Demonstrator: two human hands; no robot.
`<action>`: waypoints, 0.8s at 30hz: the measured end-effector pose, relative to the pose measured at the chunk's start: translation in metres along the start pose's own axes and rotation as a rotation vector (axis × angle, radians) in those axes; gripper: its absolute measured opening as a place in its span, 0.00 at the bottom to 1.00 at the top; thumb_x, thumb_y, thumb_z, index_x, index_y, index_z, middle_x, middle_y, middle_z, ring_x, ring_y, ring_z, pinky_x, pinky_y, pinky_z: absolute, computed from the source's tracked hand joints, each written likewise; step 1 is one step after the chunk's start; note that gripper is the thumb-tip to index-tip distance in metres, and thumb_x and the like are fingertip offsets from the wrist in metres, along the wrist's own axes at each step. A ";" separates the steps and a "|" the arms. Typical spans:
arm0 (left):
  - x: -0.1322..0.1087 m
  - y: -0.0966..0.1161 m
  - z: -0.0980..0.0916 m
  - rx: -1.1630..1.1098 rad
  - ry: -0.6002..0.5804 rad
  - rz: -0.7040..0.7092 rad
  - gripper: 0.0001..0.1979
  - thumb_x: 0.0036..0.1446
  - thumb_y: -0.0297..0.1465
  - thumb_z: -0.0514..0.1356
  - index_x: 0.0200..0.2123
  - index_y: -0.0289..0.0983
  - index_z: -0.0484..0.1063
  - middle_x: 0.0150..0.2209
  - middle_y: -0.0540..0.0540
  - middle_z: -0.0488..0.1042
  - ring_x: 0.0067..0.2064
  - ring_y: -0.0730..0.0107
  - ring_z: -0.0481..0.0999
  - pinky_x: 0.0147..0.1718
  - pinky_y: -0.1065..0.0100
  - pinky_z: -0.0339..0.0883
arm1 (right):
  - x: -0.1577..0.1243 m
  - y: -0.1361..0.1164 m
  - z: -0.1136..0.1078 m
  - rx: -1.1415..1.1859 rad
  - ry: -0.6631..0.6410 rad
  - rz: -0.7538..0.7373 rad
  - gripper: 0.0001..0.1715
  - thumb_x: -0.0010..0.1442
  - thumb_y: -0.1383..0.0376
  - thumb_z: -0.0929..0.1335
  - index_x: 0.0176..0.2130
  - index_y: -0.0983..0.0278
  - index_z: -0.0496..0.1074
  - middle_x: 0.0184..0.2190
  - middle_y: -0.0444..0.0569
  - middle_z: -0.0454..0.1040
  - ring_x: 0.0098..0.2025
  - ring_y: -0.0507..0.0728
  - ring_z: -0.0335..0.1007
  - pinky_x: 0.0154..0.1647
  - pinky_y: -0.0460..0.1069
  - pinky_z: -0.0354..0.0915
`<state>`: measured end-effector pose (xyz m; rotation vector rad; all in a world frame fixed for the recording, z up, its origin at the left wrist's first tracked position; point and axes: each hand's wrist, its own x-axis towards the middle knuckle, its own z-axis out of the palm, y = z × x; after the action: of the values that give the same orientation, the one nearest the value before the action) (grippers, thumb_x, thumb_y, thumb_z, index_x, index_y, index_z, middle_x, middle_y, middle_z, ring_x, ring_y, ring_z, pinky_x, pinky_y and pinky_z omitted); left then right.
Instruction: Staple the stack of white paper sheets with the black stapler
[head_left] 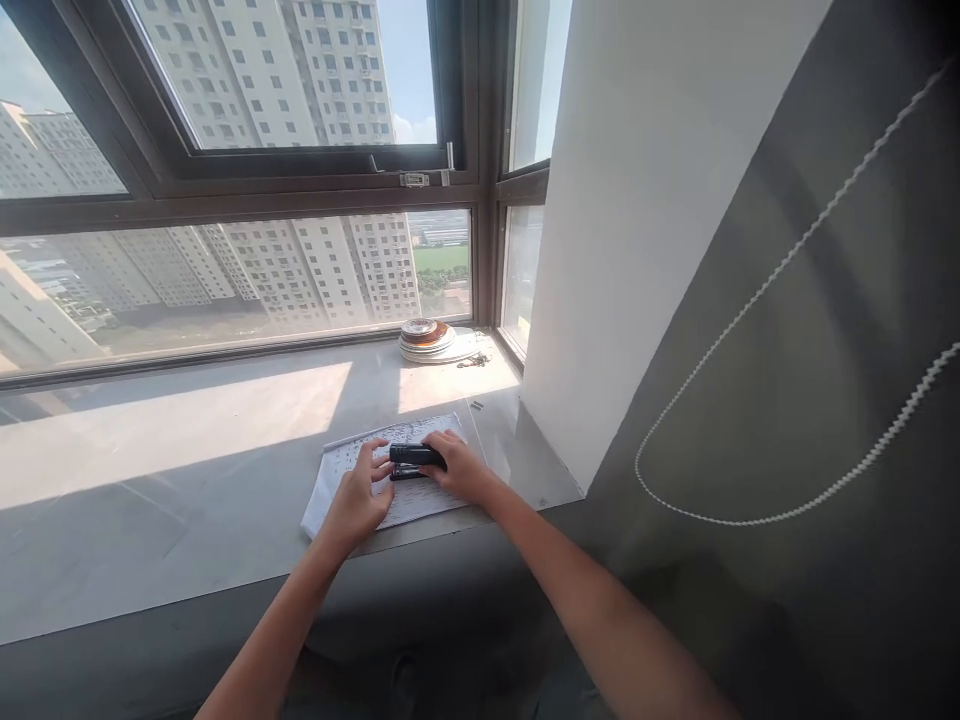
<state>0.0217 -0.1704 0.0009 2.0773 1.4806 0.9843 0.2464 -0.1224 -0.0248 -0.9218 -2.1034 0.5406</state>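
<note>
A black stapler lies lengthwise over printed paper sheets on the windowsill, its jaw pointing left. My right hand is wrapped round the stapler's right end. At the other end, my left hand curves with thumb and fingers apart around the jaw; whether the fingertips touch it I cannot tell. Between the top arm and the base of the stapler a gap shows. Small metallic pieces, perhaps staple strips, lie just beyond the paper's right corner.
Stacked round plates or lids stand in the far corner of the sill, beside a small dark chain-like item. A dark-framed window rises behind. At right are a white wall and a hanging bead chain.
</note>
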 end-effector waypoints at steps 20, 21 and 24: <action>0.008 -0.030 0.036 0.531 -0.138 -0.050 0.32 0.70 0.51 0.47 0.73 0.49 0.57 0.75 0.41 0.49 0.75 0.33 0.44 0.64 0.23 0.35 | -0.045 0.044 -0.061 -0.303 0.554 0.346 0.17 0.59 0.68 0.72 0.49 0.57 0.78 0.45 0.53 0.79 0.50 0.67 0.72 0.53 0.61 0.63; 0.008 -0.028 0.036 0.521 -0.138 -0.053 0.32 0.70 0.50 0.47 0.72 0.48 0.58 0.75 0.41 0.49 0.75 0.32 0.43 0.64 0.23 0.34 | -0.047 0.047 -0.065 -0.304 0.526 0.350 0.18 0.57 0.69 0.73 0.48 0.57 0.79 0.45 0.53 0.79 0.49 0.67 0.72 0.53 0.61 0.63; 0.008 -0.024 0.036 0.505 -0.137 -0.066 0.32 0.69 0.49 0.48 0.72 0.46 0.58 0.75 0.40 0.49 0.75 0.32 0.42 0.65 0.23 0.32 | -0.049 0.045 -0.072 -0.249 0.376 0.334 0.19 0.56 0.69 0.74 0.48 0.56 0.79 0.47 0.51 0.80 0.50 0.66 0.74 0.54 0.61 0.65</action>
<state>0.0344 -0.1517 -0.0373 2.3508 1.8518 0.4583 0.3442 -0.1248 -0.0311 -1.4136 -1.7078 0.2442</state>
